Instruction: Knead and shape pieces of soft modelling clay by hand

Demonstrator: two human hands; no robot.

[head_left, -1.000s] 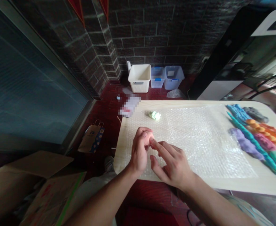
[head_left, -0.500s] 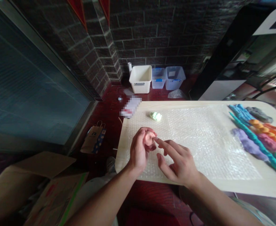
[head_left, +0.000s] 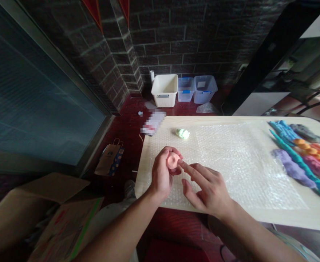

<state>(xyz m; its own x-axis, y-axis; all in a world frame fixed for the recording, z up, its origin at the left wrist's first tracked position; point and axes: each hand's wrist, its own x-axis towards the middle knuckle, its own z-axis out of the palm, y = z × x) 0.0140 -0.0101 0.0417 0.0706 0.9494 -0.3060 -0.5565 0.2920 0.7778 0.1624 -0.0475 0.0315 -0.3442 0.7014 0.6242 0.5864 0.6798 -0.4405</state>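
From here I see the left hand (head_left: 160, 178) curled round a hollowed pink lump (head_left: 172, 161) above the bubble wrap (head_left: 230, 156); the right hand (head_left: 207, 185), loosely open and holding nothing, points at its edge. It looks like shaping, calling for a light touch.

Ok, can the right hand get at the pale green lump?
Probably yes: the right hand merely seems to touch the pink lump in the left hand, and the way over the bubble wrap to the pale green lump looks free.
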